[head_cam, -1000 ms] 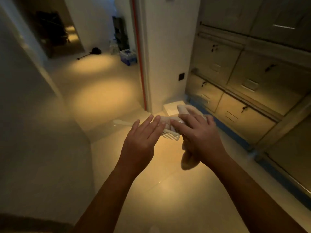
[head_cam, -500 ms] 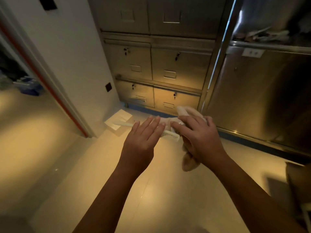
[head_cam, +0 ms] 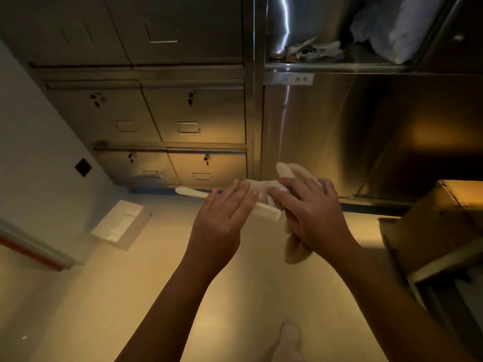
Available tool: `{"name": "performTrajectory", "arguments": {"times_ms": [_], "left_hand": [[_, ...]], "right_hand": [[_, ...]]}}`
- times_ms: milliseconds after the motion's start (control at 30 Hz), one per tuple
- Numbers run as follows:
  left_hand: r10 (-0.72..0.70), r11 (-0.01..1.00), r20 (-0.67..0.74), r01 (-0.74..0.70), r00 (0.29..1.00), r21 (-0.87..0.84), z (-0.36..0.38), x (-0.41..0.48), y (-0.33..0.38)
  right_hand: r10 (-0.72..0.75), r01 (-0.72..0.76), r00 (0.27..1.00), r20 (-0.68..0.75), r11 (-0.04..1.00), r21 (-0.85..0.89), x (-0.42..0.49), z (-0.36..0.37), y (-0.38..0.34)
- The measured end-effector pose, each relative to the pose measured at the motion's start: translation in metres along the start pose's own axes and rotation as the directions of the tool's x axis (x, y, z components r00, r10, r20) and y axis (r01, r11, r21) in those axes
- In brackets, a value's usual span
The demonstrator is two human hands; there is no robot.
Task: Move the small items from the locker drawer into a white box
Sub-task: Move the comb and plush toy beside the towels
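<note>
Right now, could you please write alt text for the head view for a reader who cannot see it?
A right hand grips pale cloth while the left hand lies flat, fingers straight, against a white comb, in front of steel lockers; a white box sits on the floor.

Locker room, institutional. Far wall: bank of stainless-steel lockers [head_cam: 167, 113], small doors with keyholes [head_cam: 191, 96] and label holders [head_cam: 188, 127]. Far right: open steel shelf [head_cam: 337, 67] holding cloth bundles [head_cam: 392, 27], with printed tag [head_cam: 300, 79]. Pale tiled floor [head_cam: 125, 296]; plain white wall [head_cam: 31, 152], left.
</note>
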State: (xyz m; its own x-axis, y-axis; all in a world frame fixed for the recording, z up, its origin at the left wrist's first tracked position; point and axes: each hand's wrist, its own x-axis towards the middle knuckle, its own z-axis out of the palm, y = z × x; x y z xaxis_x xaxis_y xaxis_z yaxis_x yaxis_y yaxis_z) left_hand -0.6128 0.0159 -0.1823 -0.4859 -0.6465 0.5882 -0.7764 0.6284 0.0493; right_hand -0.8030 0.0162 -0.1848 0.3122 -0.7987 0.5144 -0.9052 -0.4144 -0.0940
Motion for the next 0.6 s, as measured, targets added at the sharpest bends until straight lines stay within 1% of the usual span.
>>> {"name": "performTrajectory", "arguments": {"times_ms": [100, 167, 300, 433, 600], "left_hand": [[0.018, 1.0, 0.012, -0.018, 1.0, -0.023, 0.028, 0.039, 0.008], [0.005, 0.999, 0.005, -0.005, 1.0, -0.052, 0.045, 0.068, 0.013], [0.011, 0.997, -0.008, -0.012, 1.0, -0.072, 0.077, 0.12, 0.026], [0.049, 0.993, -0.004, -0.049, 0.999, -0.11, 0.107, 0.159, 0.042], [0.115, 0.983, 0.0, -0.114, 0.993, -0.147, 0.136, 0.195, 0.052]], "right_hand": [[0.022, -0.023, 0.999, -0.026, 1.0, -0.018, 0.011, -0.001, 0.045], [0.033, -0.034, 0.998, -0.057, 0.999, -0.023, 0.019, -0.004, 0.075], [0.024, -0.033, 0.994, -0.106, 0.996, -0.082, 0.031, -0.01, 0.132], [0.033, -0.047, 0.994, -0.1, 0.989, -0.141, 0.036, -0.015, 0.181], [0.073, -0.086, 0.994, -0.086, 0.984, -0.156, 0.04, -0.016, 0.223]]}}
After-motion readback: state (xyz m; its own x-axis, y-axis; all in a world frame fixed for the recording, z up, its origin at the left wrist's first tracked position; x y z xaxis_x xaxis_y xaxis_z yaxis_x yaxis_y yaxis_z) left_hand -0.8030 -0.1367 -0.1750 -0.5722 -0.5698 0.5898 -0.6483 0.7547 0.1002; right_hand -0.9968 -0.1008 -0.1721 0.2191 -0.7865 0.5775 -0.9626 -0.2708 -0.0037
